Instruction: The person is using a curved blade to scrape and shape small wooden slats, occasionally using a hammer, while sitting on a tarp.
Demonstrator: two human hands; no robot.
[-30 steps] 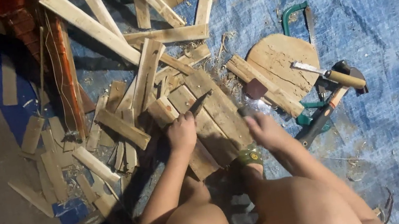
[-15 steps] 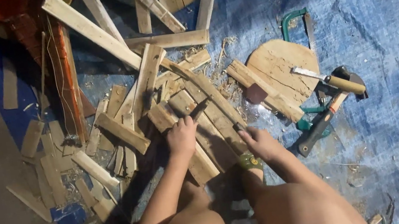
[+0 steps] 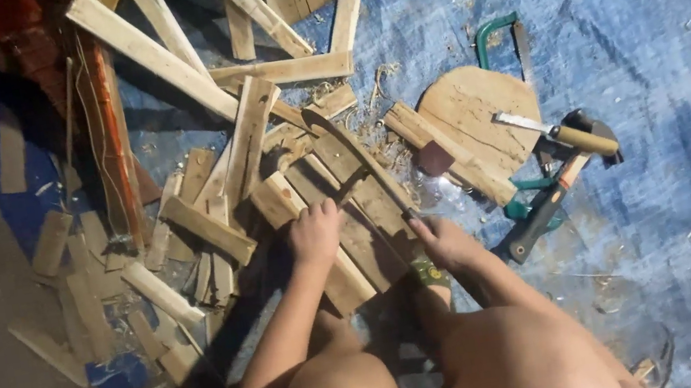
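My left hand (image 3: 315, 233) presses down on the near end of a short wooden plank (image 3: 349, 280), with its fingers curled over the plank's edge. My right hand (image 3: 449, 242) grips the handle of a long dark curved blade (image 3: 354, 156). The blade runs up and to the left across several flat planks (image 3: 379, 203) lying side by side. Its tip is near a slanted wooden slat (image 3: 250, 135). My bare knees fill the bottom of the view.
A round wooden board (image 3: 469, 107), a green hacksaw (image 3: 493, 30), a hammer (image 3: 551, 195) and a wooden-handled knife (image 3: 560, 133) lie to the right on the blue tarp (image 3: 666, 82). Long wooden battens (image 3: 147, 55) and several offcuts (image 3: 160, 295) are piled to the left and above.
My right hand has shifted a little down and left. The long blade now shows stretched across the planks. My left hand stays on the plank.
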